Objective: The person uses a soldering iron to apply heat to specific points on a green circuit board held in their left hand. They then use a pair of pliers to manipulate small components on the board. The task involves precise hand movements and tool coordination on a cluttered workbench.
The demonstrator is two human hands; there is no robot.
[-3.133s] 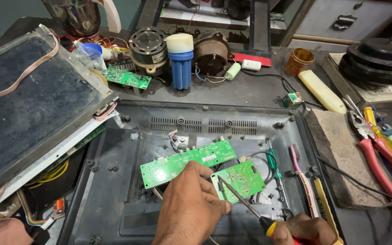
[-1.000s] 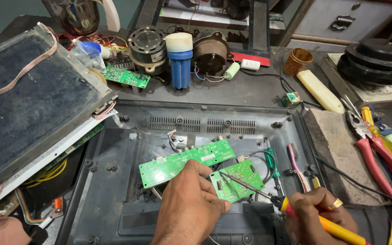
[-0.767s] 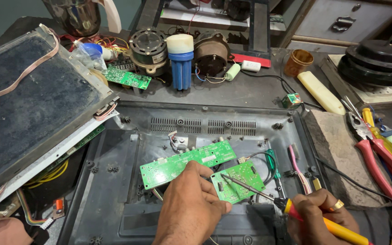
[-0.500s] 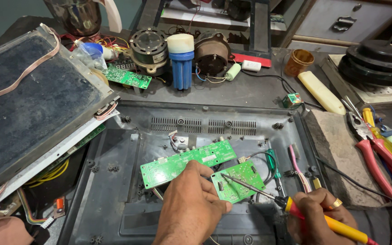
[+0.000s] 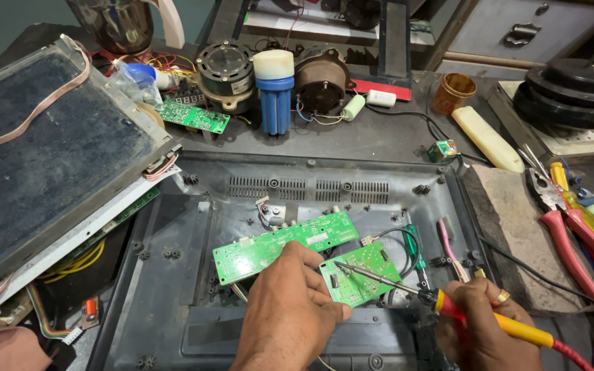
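My left hand [image 5: 289, 312] rests on the black plastic back cover [image 5: 173, 288], its fingers pinching the near edge of a small green circuit board [image 5: 361, 273]. A longer green circuit board [image 5: 284, 245] lies just behind it. My right hand [image 5: 479, 330] grips a soldering iron [image 5: 448, 307] with a red and yellow handle. Its metal tip points left and touches the top of the small board.
A screen panel [image 5: 49, 148] leans at the left. Two motors [image 5: 225, 72], a blue filter housing [image 5: 275, 93] and another green board [image 5: 194, 115] stand behind the cover. Red-handled pliers [image 5: 572, 233] and screwdrivers lie at the right, next to a cream tube [image 5: 487, 139].
My right hand has come further into view and shifted the soldering iron's tip across the small board. My left hand has stayed on the board.
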